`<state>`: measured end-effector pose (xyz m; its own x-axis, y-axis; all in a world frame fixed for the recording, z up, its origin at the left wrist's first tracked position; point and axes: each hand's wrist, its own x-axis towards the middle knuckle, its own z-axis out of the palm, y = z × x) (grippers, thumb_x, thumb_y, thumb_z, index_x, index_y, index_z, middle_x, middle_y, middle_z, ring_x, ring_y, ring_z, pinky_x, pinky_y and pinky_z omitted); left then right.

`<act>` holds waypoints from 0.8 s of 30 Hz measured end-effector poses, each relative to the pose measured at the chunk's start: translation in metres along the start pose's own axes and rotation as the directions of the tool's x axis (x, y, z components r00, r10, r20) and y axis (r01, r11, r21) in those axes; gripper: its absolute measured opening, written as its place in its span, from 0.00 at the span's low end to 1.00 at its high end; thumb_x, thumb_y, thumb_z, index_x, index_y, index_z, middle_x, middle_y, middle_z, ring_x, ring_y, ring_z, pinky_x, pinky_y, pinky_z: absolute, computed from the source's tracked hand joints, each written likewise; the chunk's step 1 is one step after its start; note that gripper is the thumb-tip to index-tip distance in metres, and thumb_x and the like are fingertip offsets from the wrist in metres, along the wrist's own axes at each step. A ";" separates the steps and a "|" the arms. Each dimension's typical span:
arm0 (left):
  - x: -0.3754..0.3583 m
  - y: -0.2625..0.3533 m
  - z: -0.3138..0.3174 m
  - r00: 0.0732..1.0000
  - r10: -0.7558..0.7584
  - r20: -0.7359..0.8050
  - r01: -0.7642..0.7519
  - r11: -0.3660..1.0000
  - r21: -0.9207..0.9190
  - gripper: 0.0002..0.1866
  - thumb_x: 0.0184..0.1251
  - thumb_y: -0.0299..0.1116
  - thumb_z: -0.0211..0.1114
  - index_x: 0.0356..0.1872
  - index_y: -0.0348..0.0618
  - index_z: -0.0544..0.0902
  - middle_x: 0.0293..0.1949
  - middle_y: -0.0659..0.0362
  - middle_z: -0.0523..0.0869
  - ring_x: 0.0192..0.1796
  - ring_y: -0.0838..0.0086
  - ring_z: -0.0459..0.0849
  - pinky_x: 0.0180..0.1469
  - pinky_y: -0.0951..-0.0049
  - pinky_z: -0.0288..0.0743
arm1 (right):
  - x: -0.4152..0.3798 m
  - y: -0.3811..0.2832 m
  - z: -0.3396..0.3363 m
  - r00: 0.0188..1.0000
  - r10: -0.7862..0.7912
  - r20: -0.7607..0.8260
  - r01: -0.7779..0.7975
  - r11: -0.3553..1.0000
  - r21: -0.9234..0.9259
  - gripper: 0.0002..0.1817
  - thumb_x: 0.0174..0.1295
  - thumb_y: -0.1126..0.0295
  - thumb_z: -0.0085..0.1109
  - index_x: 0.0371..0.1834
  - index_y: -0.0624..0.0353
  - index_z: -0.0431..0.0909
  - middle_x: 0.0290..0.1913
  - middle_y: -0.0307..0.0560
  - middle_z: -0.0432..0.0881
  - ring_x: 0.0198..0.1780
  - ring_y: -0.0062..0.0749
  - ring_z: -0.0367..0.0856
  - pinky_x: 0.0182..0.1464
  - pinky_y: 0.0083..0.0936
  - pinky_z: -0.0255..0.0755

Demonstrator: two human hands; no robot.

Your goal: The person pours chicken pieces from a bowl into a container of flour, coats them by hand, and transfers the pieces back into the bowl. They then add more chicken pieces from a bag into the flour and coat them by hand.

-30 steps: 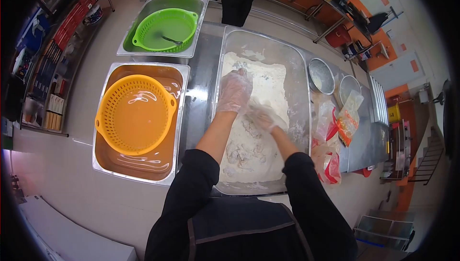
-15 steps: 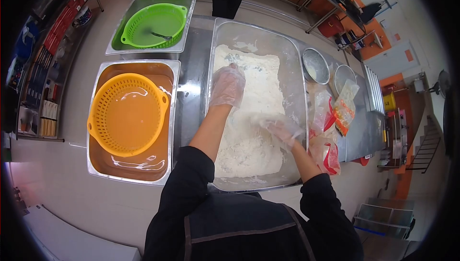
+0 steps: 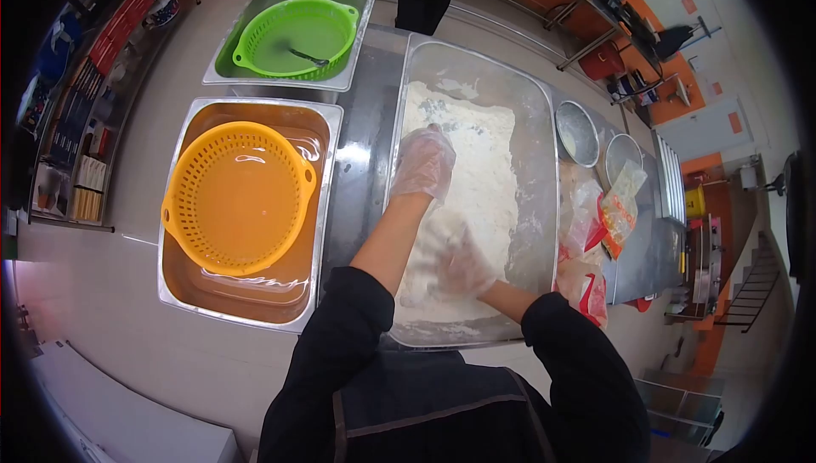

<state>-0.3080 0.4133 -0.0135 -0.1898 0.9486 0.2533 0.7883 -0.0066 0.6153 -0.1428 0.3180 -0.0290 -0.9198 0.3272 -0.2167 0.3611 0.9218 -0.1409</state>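
Large steel pan point(image 3: 539, 132) holds a bed of flour point(image 3: 476, 166). Left hand point(image 3: 422, 166), in a clear glove, rests palm-down and spread on the flour at pan centre, grasping nothing. Right hand point(image 3: 463, 263), gloved and blurred, lies in the flour at 6 o'clock; its grip cannot be determined. Orange colander point(image 3: 238, 197) sits at 9 o'clock, green colander point(image 3: 295, 38) at 11 o'clock

Left hand point(image 3: 422, 163): thin clear plastic glove, slightly glossy, crinkled
Right hand point(image 3: 463, 261): same clear film, dusted white
Flour point(image 3: 476, 166): matt white powder, lumpy
Flour tray point(image 3: 539, 123): brushed metal, dull sheen
Orange colander point(image 3: 238, 197): glossy perforated plastic
Green colander point(image 3: 295, 36): glossy plastic
Sleeves point(image 3: 327, 361): matt black cloth
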 end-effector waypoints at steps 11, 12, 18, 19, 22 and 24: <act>0.000 -0.001 0.005 0.984 0.174 0.031 -0.175 0.938 0.299 0.07 0.50 0.27 0.49 0.27 0.37 0.74 0.21 0.48 0.76 0.30 0.61 0.77 0.31 0.67 0.70 | 0.032 0.013 0.008 0.815 0.463 0.349 -0.574 0.556 0.601 0.33 0.54 0.40 0.32 0.61 0.44 0.55 0.62 0.41 0.57 0.64 0.37 0.51 0.61 0.50 0.42; -0.002 -0.004 0.008 0.978 0.210 0.010 -0.203 0.930 0.306 0.06 0.50 0.27 0.49 0.27 0.38 0.74 0.22 0.48 0.76 0.30 0.60 0.77 0.32 0.67 0.69 | 0.041 0.020 0.008 0.775 0.531 0.342 -0.631 0.680 0.373 0.33 0.54 0.39 0.32 0.60 0.44 0.56 0.62 0.42 0.58 0.64 0.36 0.51 0.62 0.49 0.40; -0.003 -0.006 0.012 0.989 0.147 0.013 -0.147 0.973 0.179 0.06 0.50 0.29 0.50 0.25 0.38 0.73 0.23 0.48 0.77 0.30 0.58 0.78 0.33 0.66 0.70 | 0.004 -0.007 -0.007 0.946 0.315 0.079 -0.306 0.946 -0.111 0.31 0.52 0.41 0.38 0.59 0.39 0.59 0.65 0.42 0.50 0.65 0.39 0.48 0.60 0.49 0.43; -0.002 -0.007 0.017 0.989 0.141 0.038 -0.146 0.968 0.205 0.07 0.50 0.29 0.50 0.25 0.37 0.73 0.23 0.47 0.77 0.31 0.58 0.78 0.33 0.66 0.70 | -0.001 -0.007 -0.010 0.970 0.237 0.044 -0.227 0.959 -0.169 0.30 0.52 0.42 0.40 0.59 0.38 0.59 0.66 0.42 0.48 0.65 0.39 0.48 0.59 0.49 0.44; 0.005 -0.002 0.009 0.992 0.117 0.057 -0.127 0.966 0.225 0.07 0.50 0.29 0.50 0.26 0.36 0.73 0.24 0.46 0.77 0.31 0.57 0.78 0.34 0.66 0.70 | -0.011 0.050 0.011 0.898 0.427 -0.109 -0.441 0.872 -0.213 0.26 0.56 0.47 0.37 0.59 0.39 0.58 0.65 0.46 0.48 0.64 0.38 0.50 0.57 0.52 0.45; 0.001 0.000 0.006 0.990 0.123 0.075 -0.137 0.962 0.235 0.07 0.51 0.28 0.49 0.26 0.35 0.74 0.25 0.46 0.78 0.32 0.57 0.78 0.34 0.66 0.71 | -0.001 0.084 0.047 0.799 0.583 -0.146 -0.593 0.804 -0.037 0.25 0.58 0.50 0.35 0.59 0.38 0.58 0.65 0.46 0.49 0.64 0.38 0.51 0.57 0.53 0.45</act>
<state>-0.3046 0.4157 -0.0177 -0.0473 0.9617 0.2700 0.9221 -0.0619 0.3820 -0.1045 0.3851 -0.0861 -0.5470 0.8293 -0.1144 0.8305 0.5547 0.0508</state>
